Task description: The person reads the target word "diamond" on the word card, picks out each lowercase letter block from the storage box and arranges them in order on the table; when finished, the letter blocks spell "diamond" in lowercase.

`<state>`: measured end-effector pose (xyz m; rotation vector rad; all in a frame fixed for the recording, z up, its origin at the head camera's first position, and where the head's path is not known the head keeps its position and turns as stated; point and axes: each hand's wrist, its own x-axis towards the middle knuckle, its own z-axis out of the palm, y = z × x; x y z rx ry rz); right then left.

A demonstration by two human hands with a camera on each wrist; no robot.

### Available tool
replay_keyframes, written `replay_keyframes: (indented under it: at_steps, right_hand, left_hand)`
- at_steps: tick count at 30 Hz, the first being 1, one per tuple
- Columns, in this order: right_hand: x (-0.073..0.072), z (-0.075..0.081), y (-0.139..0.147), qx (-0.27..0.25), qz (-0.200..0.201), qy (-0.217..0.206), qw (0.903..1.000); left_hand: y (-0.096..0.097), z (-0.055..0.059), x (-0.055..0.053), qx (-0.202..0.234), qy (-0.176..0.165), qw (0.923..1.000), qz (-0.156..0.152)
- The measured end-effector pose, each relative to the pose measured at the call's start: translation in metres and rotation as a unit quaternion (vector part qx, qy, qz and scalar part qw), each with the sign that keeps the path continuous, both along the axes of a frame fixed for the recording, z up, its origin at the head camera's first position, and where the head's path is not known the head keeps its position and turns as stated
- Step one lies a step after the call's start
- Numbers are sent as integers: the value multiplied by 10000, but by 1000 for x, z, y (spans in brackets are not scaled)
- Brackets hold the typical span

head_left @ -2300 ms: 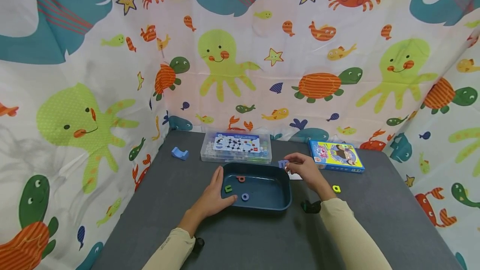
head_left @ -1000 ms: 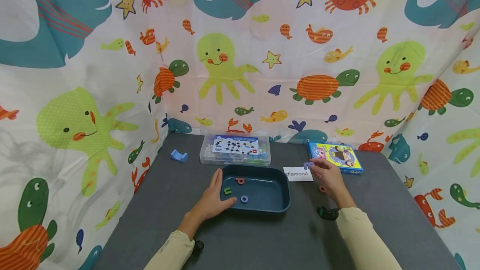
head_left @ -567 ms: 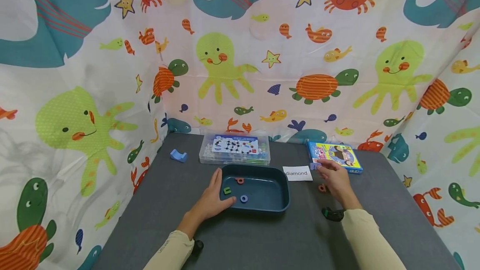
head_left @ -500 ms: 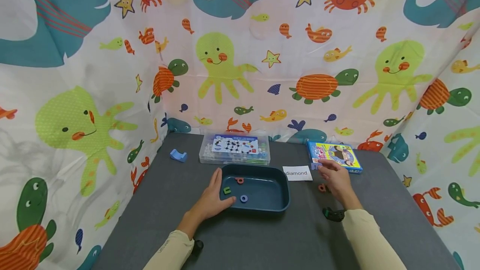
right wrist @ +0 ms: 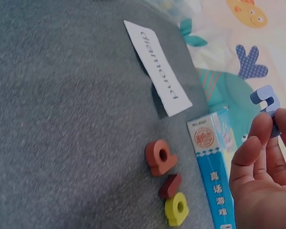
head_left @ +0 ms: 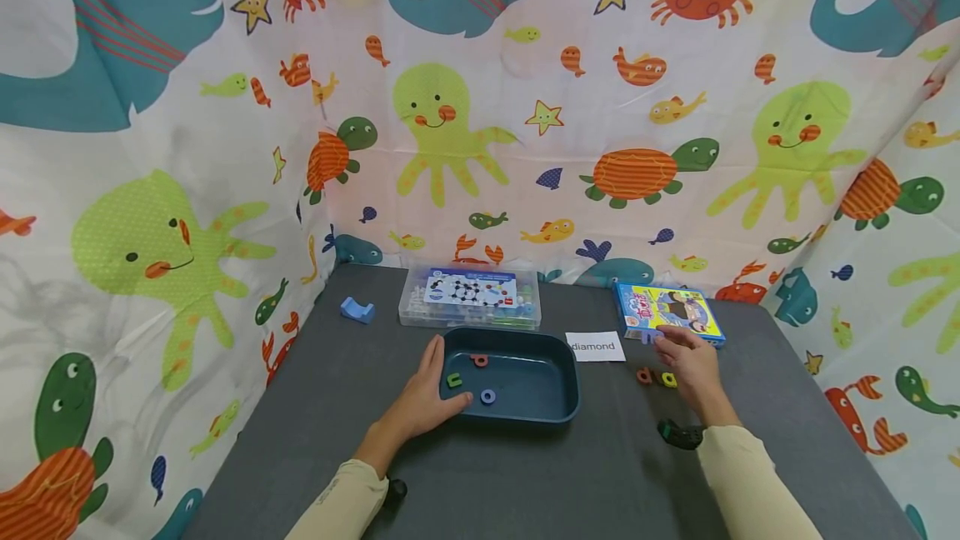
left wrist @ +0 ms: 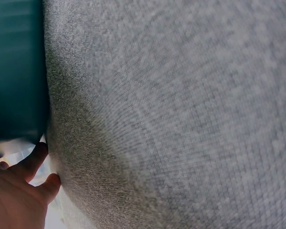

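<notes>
My left hand (head_left: 427, 394) holds the left end of a dark blue tray (head_left: 558, 421), fingers along its side and thumb over the near rim. Inside lie a red letter (head_left: 481, 361), a green n (head_left: 454, 380) and a lavender o (head_left: 488, 397). In the right wrist view, a blue-purple letter m (right wrist: 266, 98) is pinched between thumb and fingertips of my right hand (right wrist: 267, 176), partly covered by them. The hand is raised in front of the game box (head_left: 675, 312). Below it lie a red-brown letter (right wrist: 158, 157), a dark red stick-shaped piece (right wrist: 170, 186) and a yellow letter (right wrist: 176, 209).
A white card (head_left: 595, 347) printed "diamond" lies right of the tray. Behind the tray stands a clear plastic case (head_left: 470, 297) with a molecule picture. A light blue curved piece (head_left: 357, 310) sits at the far left. A sea-animal curtain (head_left: 480, 123) surrounds the grey table (head_left: 495, 482).
My right hand has moved right with the letter m, from the tray's far right corner past the card, uncovering the card and the red-brown letter. My left hand keeps its place on the tray.
</notes>
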<state>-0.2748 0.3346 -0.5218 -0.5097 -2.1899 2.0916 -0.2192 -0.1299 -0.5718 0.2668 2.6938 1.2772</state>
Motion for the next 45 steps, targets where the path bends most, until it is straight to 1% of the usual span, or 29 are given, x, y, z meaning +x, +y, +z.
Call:
replay_keyframes:
  at_steps: [4,10,21,29,32,36,40,45]
  right_hand:
    - [4,-4,5,66,-57,-48,10000]
    - [7,-12,14,70,-259,23,9996]
    - [12,-18,28,165,-666,-163,9975]
    - [13,-27,34,154,-1300,-137,9913]
    - [15,-30,39,247,-1465,-291,9885]
    - [18,-34,45,529,-1514,-484,9859]
    - [21,-38,49,834,-1475,-568,9839]
    - [21,-42,54,984,-1378,-714,9830]
  left_hand:
    - [0,0,-1,-21,-1,10000,-13]
    - [0,0,0,15,12,10000,-19]
    - [0,0,0,36,24,10000,18]
    - [1,1,0,-30,-10,10000,32]
    - [1,1,0,-5,-4,10000,18]
    - [1,0,0,26,-9,10000,7]
    - [1,-1,-1,47,-2,10000,-7]
    - [0,-2,-1,20,32,10000,-24]
